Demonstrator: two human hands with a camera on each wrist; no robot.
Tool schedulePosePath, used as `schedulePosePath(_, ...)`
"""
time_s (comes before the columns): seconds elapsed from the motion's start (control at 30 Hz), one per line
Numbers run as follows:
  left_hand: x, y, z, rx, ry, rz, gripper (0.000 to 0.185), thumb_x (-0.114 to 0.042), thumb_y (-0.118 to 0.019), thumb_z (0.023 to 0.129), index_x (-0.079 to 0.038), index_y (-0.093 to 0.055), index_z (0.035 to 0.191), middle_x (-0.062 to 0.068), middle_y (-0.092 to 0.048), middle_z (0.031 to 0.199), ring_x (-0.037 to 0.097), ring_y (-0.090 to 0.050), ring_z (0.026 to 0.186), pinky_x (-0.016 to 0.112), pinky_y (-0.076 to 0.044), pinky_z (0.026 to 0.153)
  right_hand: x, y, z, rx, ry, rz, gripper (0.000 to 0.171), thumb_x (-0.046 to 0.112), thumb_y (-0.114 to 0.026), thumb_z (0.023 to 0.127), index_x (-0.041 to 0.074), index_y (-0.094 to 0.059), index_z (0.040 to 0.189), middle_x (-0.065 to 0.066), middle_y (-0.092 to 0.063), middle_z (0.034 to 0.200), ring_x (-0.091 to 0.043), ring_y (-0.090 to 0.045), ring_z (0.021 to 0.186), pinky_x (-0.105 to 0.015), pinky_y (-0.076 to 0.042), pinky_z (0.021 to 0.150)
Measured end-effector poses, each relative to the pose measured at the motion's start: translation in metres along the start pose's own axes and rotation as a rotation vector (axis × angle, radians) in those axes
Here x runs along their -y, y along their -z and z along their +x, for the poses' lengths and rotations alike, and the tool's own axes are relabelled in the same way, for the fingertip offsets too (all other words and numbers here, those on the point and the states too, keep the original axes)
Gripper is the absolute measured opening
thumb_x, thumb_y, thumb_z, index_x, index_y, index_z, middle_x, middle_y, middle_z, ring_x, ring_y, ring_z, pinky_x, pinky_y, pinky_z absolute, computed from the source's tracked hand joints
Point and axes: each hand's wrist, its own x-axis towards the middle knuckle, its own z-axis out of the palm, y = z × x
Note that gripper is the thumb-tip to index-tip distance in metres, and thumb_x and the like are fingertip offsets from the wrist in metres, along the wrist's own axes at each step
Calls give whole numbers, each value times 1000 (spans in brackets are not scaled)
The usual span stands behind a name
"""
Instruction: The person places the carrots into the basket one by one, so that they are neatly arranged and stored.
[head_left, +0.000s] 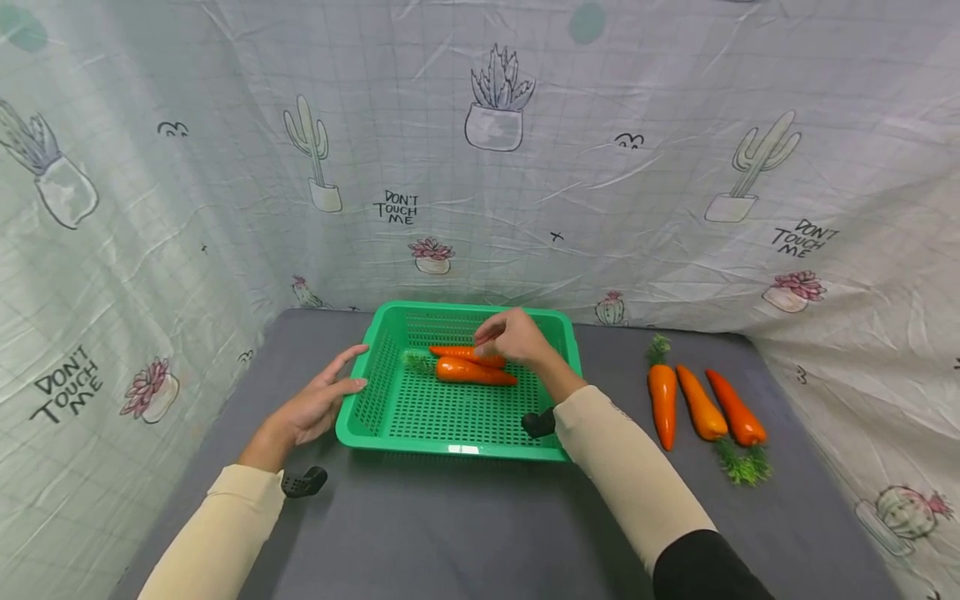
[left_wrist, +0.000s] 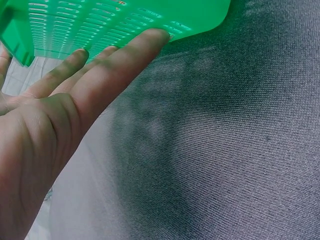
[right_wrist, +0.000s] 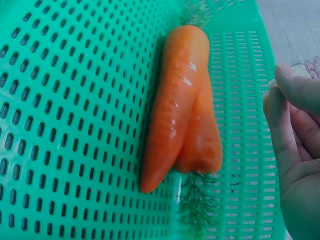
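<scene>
A green perforated plastic basket [head_left: 457, 451] stands on the grey cloth. Inside it lie two glossy carrots with leafy tops: the front carrot [head_left: 472, 372] has its greens to the left, and the rear carrot [head_left: 447, 351] lies beside it, turned the opposite way. My right hand [head_left: 517, 337] hovers above the rear carrot, partly covering it from the head camera. Its fingers [right_wrist: 281, 120] are loosely bent with the thumb close to them, holding nothing. At the basket's left side, my left hand [head_left: 318, 404] touches the wall with extended fingers [left_wrist: 117, 70].
Right of the basket, three more carrots lie on the cloth: a carrot [head_left: 663, 404] with greens at the back, a lighter orange carrot [head_left: 701, 404], and an outer carrot [head_left: 737, 408]. A patterned curtain [head_left: 555, 192] encloses the back and sides.
</scene>
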Motion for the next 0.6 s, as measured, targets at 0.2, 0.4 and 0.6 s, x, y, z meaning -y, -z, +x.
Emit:
schedulePosePath(0.2, -1, 0, 1, -1, 1, -16, 73, -24, -55, 110, -43, -11, 165, 12, -48, 147, 21, -70, 117, 45, -60, 92, 2, 8, -6, -27, 6, 33, 30, 1, -83, 84, -5, -77, 113, -15, -79, 105, -27, -73, 95, -50, -61, 92)
schedulePosePath(0.4, 0, 0, 1, 9, -4, -12, 73, -24, -53, 110, -42, -10, 165, 11, -48, 148, 20, -69, 119, 45, -60, 94, 1, 15, -11, -51, 17, 44, 31, -2, -83, 84, -6, -76, 114, -18, -79, 106, -27, -74, 95, -49, -60, 91)
schedulePosePath(0.6, 0, 0, 1, -3, -3, 7, 72, -26, -53, 110, -43, -10, 165, 15, -42, 152, 20, -69, 119, 44, -60, 94, 2, 22, -15, -65, 9, 48, 28, -3, -81, 86, -2, -78, 114, -18, -78, 109, -29, -74, 99, -59, -56, 98)
